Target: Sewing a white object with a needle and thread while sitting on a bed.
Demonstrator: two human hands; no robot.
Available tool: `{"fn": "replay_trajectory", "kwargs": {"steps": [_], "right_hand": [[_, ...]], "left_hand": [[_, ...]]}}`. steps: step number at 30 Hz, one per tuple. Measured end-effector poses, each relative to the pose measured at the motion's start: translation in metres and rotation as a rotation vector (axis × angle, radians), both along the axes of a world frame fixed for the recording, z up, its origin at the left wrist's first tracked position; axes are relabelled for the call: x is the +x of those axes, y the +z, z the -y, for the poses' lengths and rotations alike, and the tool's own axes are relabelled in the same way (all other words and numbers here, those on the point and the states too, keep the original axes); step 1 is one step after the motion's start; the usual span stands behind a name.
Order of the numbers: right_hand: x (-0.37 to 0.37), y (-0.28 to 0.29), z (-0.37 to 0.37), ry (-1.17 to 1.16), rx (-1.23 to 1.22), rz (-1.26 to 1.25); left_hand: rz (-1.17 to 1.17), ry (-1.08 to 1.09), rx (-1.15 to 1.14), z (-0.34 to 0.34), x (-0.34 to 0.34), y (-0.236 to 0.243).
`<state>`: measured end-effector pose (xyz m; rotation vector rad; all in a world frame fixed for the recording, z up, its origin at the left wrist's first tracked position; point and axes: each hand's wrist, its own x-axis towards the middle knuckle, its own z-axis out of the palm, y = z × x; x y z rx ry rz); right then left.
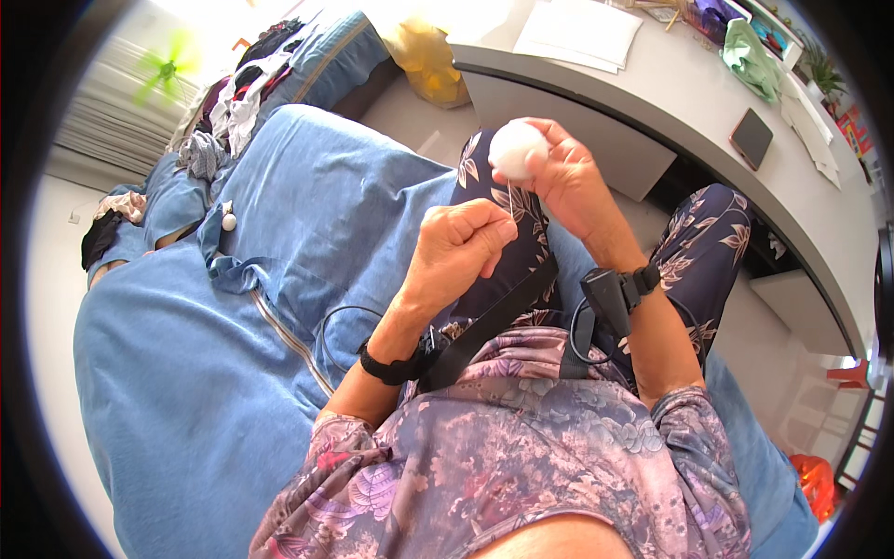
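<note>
Head view: right hand (568,182) is closed round a small white fluffy pom-pom ball (517,149) held up over the lap, while left hand (461,247) pinches a thin pale thread (511,200) running down from it, fingertips tight together. Ball looks feather-light, soft and squashy, so a loose cradle at its sides should do; the thread likely slips unless pinched. Blue denim-look bed cover (279,307) lies left, curved grey counter (689,102) with white papers (577,33) and a dark phone (751,138) lies right.
</note>
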<state>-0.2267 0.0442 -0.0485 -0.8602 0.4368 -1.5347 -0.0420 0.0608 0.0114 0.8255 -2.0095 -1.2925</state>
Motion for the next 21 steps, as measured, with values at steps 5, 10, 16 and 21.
{"fn": "replay_trajectory", "kwargs": {"steps": [5, 10, 16, 21], "right_hand": [[0.009, 0.009, -0.01, 0.042, 0.021, -0.359], [0.008, 0.011, -0.014, 0.128, -0.115, -0.539], [0.004, 0.026, -0.021, 0.355, -0.041, -0.365], [0.001, 0.021, -0.022, 0.37, -0.073, -0.308]], "left_hand": [[-0.154, 0.097, 0.141, 0.013, 0.005, 0.018], [-0.229, 0.145, 0.17, 0.038, 0.009, 0.012], [-0.16, 0.136, 0.114, 0.045, 0.015, -0.002], [-0.127, 0.162, 0.241, 0.039, 0.011, -0.001]]}}
